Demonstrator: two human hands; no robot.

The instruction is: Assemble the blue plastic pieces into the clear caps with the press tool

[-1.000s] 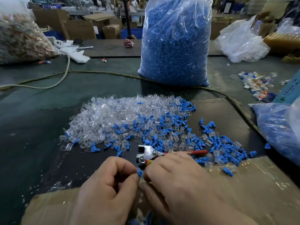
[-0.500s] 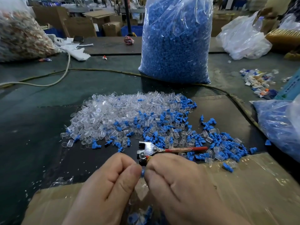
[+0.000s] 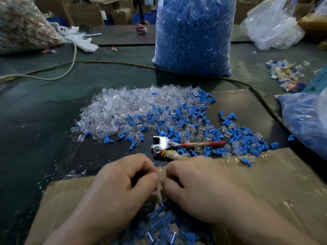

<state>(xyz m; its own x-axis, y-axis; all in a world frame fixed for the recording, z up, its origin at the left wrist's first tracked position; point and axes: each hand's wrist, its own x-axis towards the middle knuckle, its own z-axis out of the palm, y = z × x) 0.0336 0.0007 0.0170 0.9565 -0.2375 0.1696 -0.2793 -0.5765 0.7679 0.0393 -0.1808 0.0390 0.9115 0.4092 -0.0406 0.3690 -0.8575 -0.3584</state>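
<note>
My left hand and my right hand meet fingertip to fingertip over the near cardboard box. Both have curled fingers and pinch one small piece between them; it is almost fully hidden. Just beyond my knuckles the press tool lies on the dark mat, with a metal head, a red handle and a cloth-wrapped handle, and neither hand holds it. A heap of clear caps mixed with loose blue pieces spreads behind the tool. Assembled blue-and-clear parts lie in the box under my wrists.
A tall clear bag of blue pieces stands at the back centre, and another bag lies at the right. A cable crosses the table behind the heap. A bag of mixed parts is at the far left, scraps at the far right.
Both hands have drawn back toward me, from beside the tool to over the box. The blue piece seen between the fingertips earlier is now hidden.
</note>
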